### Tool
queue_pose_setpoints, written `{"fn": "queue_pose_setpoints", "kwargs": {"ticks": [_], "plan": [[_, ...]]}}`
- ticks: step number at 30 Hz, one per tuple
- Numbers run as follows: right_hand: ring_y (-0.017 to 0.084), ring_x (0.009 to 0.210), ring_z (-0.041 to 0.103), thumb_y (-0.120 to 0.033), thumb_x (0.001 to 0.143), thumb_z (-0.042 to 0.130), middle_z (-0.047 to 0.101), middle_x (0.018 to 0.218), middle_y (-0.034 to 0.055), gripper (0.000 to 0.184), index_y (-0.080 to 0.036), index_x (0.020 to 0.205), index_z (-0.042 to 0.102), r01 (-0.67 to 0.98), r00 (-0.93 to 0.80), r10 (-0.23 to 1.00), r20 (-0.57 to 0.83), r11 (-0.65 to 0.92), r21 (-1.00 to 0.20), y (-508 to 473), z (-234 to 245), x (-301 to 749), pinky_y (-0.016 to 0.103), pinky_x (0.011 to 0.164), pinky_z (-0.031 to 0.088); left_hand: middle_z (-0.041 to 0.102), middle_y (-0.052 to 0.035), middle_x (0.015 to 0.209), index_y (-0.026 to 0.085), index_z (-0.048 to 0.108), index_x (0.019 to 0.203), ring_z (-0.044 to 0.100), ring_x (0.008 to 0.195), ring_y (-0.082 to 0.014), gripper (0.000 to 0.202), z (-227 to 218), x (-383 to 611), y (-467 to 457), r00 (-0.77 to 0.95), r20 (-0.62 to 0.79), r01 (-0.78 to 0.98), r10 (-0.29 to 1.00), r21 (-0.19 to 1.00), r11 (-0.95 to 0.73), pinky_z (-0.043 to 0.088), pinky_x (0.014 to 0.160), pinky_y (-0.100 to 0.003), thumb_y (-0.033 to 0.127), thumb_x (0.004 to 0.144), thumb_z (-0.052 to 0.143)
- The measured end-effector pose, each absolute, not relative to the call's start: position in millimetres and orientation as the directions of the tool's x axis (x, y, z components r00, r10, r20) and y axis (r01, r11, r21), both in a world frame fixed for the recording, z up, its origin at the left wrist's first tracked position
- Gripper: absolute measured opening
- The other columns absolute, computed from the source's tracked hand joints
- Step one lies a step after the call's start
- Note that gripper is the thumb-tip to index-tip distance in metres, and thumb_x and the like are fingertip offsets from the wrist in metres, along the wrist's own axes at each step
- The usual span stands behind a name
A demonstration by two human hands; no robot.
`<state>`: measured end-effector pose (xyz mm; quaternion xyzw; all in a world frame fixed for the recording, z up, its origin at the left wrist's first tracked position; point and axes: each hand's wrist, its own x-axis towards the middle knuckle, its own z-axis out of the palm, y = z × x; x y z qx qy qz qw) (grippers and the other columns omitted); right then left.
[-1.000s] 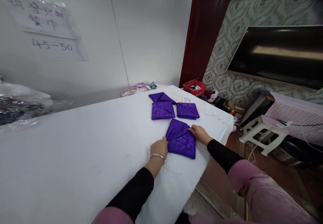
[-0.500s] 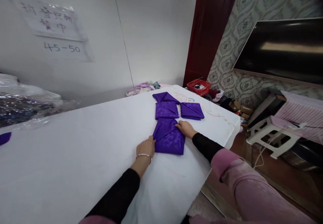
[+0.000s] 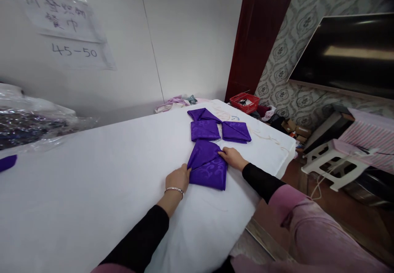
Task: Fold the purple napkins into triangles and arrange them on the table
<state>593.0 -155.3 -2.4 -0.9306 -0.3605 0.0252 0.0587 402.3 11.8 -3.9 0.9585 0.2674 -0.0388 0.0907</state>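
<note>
A folded purple napkin (image 3: 207,166) lies on the white table (image 3: 92,183) in front of me. My left hand (image 3: 177,178), with a silver bracelet on the wrist, is closed on the napkin's left corner. My right hand (image 3: 232,158) pinches the napkin's right edge near the fold. Three more folded purple napkins sit just beyond: one (image 3: 204,130) in the middle, one (image 3: 235,132) to its right, and one (image 3: 201,114) farther back.
A clear plastic bag of dark cloth (image 3: 27,125) lies at the table's left, with a purple scrap (image 3: 6,162) beside it. Crumpled cloth (image 3: 172,103) lies at the far edge. Right of the table are a red basket (image 3: 244,102), a white stool (image 3: 329,162) and a TV (image 3: 347,55).
Both hands slid the napkin to the left and turned it slightly, bringing it close behind the other folded napkins. The hands kept their hold on its corners.
</note>
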Motion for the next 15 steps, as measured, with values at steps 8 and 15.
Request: {"fn": "queue_pose_setpoints", "kwargs": {"ticks": [8, 15], "plan": [[0.024, 0.095, 0.060, -0.052, 0.092, 0.034, 0.066, 0.101, 0.0155, 0.048, -0.014, 0.107, 0.058, 0.652, 0.758, 0.648, 0.070, -0.754, -0.075, -165, 12, 590, 0.029, 0.078, 0.040, 0.065, -0.0118, 0.096, 0.016, 0.056, 0.100, 0.062, 0.090, -0.0257, 0.041, 8, 394, 11, 0.839, 0.013, 0.534, 0.544, 0.171, -0.828, 0.045, 0.072, -0.034, 0.047, 0.091, 0.031], [0.021, 0.111, 0.054, -0.033, 0.095, 0.037, 0.061, 0.118, 0.0136, 0.038, -0.011, 0.119, 0.057, 0.760, 0.646, 0.728, 0.230, -0.584, -0.286, -154, 14, 612, 0.031, 0.095, 0.039, 0.052, -0.0148, 0.129, 0.013, 0.047, 0.127, 0.049, 0.115, -0.0265, 0.047, -1, 393, -1, 0.868, 0.253, 0.393, 0.428, 0.179, -0.902, 0.040, 0.093, -0.038, 0.042, 0.091, 0.035]]}}
